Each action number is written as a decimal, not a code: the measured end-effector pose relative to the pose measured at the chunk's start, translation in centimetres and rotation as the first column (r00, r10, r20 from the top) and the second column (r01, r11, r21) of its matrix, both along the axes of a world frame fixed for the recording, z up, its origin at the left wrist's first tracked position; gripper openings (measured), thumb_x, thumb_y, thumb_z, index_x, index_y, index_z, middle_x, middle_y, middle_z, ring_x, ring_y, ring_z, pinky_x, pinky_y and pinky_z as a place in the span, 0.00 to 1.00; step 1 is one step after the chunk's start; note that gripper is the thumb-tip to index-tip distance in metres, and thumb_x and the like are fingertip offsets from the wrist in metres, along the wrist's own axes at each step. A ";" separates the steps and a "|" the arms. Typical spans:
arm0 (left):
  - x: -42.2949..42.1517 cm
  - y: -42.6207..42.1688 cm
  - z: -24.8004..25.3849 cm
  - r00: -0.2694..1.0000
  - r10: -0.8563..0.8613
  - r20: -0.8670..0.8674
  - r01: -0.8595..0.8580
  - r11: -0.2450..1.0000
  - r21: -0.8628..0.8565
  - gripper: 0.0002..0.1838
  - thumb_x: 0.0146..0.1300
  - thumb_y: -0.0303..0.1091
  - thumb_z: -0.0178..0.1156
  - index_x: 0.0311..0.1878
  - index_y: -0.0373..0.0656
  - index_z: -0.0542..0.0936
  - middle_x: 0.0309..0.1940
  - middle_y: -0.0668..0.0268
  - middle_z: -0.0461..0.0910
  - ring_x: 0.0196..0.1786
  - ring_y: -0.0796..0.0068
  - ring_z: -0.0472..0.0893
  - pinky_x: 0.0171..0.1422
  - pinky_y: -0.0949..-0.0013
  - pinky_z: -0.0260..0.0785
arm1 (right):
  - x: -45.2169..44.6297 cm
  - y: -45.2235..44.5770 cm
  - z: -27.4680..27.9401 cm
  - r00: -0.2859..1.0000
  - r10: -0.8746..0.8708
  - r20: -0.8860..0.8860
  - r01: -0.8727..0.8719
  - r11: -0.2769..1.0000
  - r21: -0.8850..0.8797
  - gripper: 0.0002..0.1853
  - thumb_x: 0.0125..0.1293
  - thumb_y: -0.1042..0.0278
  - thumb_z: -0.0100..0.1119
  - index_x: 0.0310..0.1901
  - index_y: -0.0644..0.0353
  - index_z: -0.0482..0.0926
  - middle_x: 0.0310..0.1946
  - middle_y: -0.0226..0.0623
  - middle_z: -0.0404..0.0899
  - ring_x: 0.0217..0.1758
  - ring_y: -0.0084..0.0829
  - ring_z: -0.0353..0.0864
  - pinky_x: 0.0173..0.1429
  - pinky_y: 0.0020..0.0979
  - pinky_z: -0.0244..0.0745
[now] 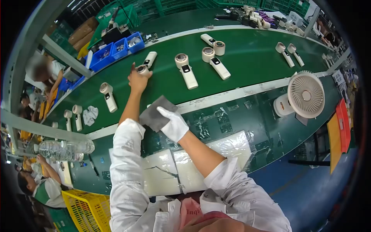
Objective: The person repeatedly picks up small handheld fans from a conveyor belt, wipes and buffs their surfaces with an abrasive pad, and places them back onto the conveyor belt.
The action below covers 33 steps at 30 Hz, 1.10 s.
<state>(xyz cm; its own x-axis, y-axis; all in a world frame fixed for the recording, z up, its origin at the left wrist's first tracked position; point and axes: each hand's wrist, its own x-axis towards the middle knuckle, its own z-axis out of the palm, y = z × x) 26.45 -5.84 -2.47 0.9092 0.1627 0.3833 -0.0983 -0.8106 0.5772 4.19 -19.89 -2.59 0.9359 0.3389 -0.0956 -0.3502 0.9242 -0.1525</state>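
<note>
My left hand (139, 80), bare, reaches over the green belt with its fingers around the round head of a white handheld fan (150, 60). The fan lies on the belt, its handle pointing away from me. My right hand (174, 125) wears a white glove and grips a dark grey square cloth-like sheet (157, 113) near the belt's front edge, thumb on top. Right of my left hand lies another handheld fan (187, 71); to the left is one more (108, 97).
More handheld fans lie along the belt (247, 58). A desk fan (305, 94) stands on the table at right. Blue bins (119, 47) line the far left side. Water bottles (63, 149) and a yellow crate (87, 208) are at left, near other people.
</note>
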 end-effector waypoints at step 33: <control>-28.9 3.2 5.8 0.710 -0.669 -0.220 -0.205 0.102 -0.973 0.34 0.59 0.15 0.59 0.67 0.45 0.60 0.30 0.59 0.74 0.20 0.74 0.72 0.18 0.66 0.64 | -5.0 2.5 3.4 0.445 0.265 0.855 0.861 0.134 -0.490 0.17 0.66 0.73 0.65 0.56 0.59 0.86 0.63 0.43 0.82 0.72 0.45 0.76 0.82 0.45 0.61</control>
